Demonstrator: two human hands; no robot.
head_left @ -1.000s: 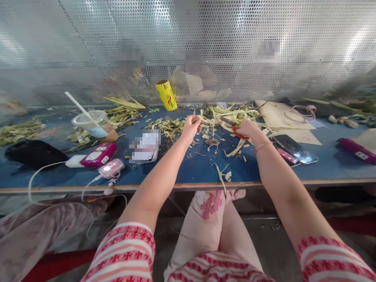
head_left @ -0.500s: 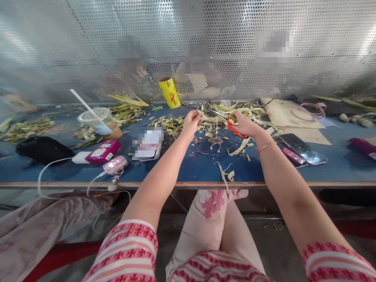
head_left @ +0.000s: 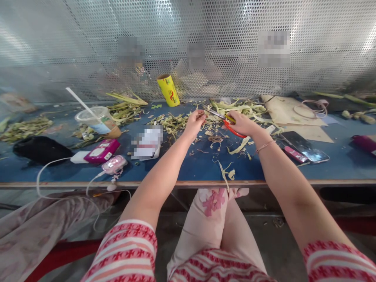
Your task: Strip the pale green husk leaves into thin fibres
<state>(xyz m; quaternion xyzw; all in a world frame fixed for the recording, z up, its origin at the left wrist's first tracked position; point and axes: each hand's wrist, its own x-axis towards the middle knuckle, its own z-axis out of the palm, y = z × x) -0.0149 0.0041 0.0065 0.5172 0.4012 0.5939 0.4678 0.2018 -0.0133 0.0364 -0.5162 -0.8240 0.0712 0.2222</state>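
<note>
As the scissors (head_left: pixel 219 114) point at the left hand (head_left: pixel 194 123): their tips sit right by its fingers, so it is best to go slow and look before each snip.
Right hand (head_left: pixel 242 123): it grips the scissors by the red handle (head_left: pixel 235 132). A firm but easy grip should stop them from wobbling.
Left hand: its finger and thumb are pinched close together. A bit of plant may be between them, but it is too small to tell. Pinching well back from the cut should help.
Blades: I can't tell if they are a little bit open. For small bits, I think only the tips are needed, as a big bite could nip skin.
Strips (head_left: pixel 249 109): these long, pale bits of plant lie in a heap on the tabletop (head_left: pixel 199 170), on the far side of the right hand. They look bendy, so they may slip if held too loosely.
Pile (head_left: pixel 172 123): small plant bits lie just left of the left hand.
Scraps (head_left: pixel 216 128): they lie around the space between the hands. Cutting over them should leave the mess in one spot.
Phone (head_left: pixel 305 147): it lies near the right arm, so elbows need care.
</note>
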